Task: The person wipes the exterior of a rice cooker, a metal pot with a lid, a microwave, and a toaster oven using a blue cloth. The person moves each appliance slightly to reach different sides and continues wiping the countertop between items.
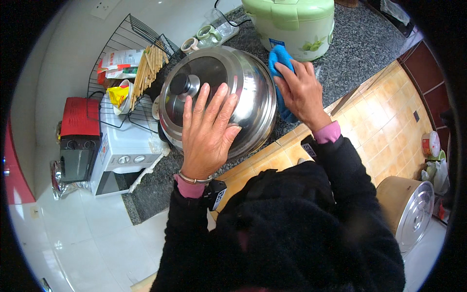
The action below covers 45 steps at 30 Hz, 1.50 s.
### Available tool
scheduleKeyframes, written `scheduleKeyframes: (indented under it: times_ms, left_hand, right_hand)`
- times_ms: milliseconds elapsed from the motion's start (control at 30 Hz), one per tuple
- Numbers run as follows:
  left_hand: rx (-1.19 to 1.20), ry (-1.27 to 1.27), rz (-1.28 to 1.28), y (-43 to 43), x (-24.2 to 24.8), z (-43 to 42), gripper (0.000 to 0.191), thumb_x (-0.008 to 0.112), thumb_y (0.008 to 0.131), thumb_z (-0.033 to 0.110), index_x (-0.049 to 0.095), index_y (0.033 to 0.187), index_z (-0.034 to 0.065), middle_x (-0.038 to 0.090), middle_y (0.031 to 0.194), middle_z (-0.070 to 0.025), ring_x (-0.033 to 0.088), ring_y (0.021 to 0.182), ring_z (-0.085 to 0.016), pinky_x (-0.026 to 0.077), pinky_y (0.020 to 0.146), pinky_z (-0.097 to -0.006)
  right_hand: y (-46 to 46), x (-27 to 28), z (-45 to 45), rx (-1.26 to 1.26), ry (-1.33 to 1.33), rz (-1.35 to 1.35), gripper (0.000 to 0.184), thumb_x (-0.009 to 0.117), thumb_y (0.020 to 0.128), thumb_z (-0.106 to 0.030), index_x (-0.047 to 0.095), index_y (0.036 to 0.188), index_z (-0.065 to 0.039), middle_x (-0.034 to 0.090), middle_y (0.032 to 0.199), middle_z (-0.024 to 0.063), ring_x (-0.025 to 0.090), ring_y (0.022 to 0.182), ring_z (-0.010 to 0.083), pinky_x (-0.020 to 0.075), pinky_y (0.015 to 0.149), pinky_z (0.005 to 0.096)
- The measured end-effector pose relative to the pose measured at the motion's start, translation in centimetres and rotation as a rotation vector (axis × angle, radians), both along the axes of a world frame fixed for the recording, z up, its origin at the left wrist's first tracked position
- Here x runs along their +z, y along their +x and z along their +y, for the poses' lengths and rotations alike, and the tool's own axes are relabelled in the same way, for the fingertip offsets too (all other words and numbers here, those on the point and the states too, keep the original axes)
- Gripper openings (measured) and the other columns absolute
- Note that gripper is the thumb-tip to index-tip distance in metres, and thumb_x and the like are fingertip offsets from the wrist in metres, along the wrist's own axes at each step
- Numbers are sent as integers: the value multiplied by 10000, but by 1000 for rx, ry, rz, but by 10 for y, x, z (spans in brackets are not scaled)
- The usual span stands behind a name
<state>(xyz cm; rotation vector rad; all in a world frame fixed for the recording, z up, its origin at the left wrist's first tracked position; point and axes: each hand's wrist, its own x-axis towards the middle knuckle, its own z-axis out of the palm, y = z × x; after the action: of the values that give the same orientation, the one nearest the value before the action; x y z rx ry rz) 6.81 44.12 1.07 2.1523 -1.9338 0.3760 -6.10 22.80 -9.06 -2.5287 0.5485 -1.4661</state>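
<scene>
A large stainless steel pot [255,91] stands on the counter under a domed lid [215,67] with a glass panel and a black knob [180,84]. My left hand [208,131] lies spread on the lid, fingers apart, just beside the knob. In my right hand [303,91] is a folded blue cloth [280,58], held against or close to the pot's right side; whether it touches the steel I cannot tell. Part of the cloth hangs below my fingers. Beyond that hand stands a green and white rice cooker [292,29].
Left of the pot, a black wire rack [109,47] holds chopsticks [147,69], packets and a white cup [127,96]. Below it are a white microwave [127,146] and a red toaster oven [80,116]. Mugs [208,34] stand behind the pot on the granite counter [361,40].
</scene>
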Motion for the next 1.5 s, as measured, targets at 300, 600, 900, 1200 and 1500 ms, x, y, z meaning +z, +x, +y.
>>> scheduleKeyframes:
  times_ms: [300,600,900,1200,1500]
  left_hand:
    - [-7,-12,1,2,-2,1,525,585,959,315,539,1448,131,439,1559,-66,324,1474,-341,175,1199,-565]
    - [4,-20,17,1,-3,-1,530,595,952,299,537,1452,131,436,1561,-65,318,1477,-344,184,1196,-568]
    - [22,-17,-8,-1,0,-4,505,547,982,340,558,1432,112,479,1530,-80,351,1462,-339,190,1196,-548]
    - [15,-19,26,2,-1,0,485,503,1006,393,582,1414,142,491,1519,-72,366,1453,-341,203,1192,-551]
    - [117,-63,-36,-5,-6,-19,496,548,968,321,570,1416,108,484,1525,-82,353,1461,-350,198,1185,-568]
  right_hand:
    - [-8,2,7,-25,-76,37,394,624,807,29,641,1197,-19,630,1163,146,600,956,325,541,791,396]
    - [-24,-19,28,43,-135,31,354,603,788,8,664,1136,-1,608,1240,187,586,890,316,535,735,380]
    - [30,18,-80,590,511,138,367,616,950,-350,718,1089,-27,735,962,171,704,876,322,541,805,379]
    - [5,-5,-30,88,331,125,319,652,938,-306,681,1187,-108,684,805,180,672,739,366,531,643,465]
    - [14,-9,5,-35,228,78,470,633,966,-218,525,1383,-30,646,807,134,641,710,311,521,591,413]
